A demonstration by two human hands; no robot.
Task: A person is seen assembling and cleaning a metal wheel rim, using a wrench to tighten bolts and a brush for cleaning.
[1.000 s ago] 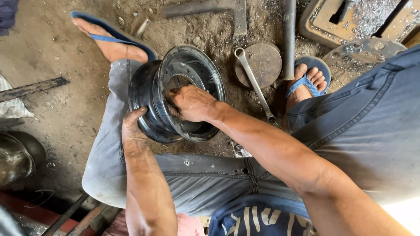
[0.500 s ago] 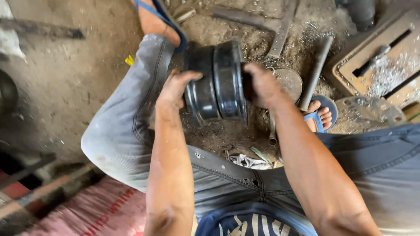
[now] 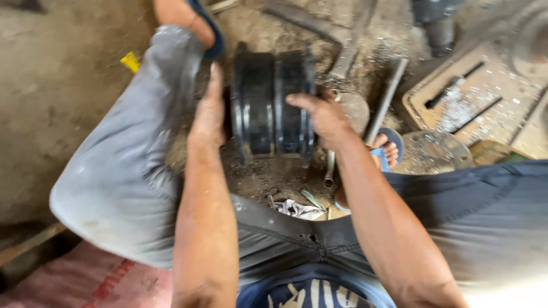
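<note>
The dirt floor [image 3: 68, 102] is the largest surface here, dusty and grey-brown, with metal scrap and shavings lying toward its far edge. On it, between the person's spread legs in grey trousers [image 3: 125, 165], stands a black steel wheel rim [image 3: 273, 105], set on its edge so that its round, ribbed barrel faces the camera. It looks heavy and fully stiff, with a painted, somewhat smooth skin and raised flanges on both sides; I judge the flanges are the best place to take hold, because the fingers can hook over them. The left hand [image 3: 210, 111] lies flat and open against the left flange, pressing and not closed around it. The right hand [image 3: 319, 114] is curled over the right flange, gripping it. To the right of the rim lie a long steel bar [image 3: 388, 97], and a flat metal disc [image 3: 431, 151] near the foot in a blue sandal [image 3: 388, 149].
</note>
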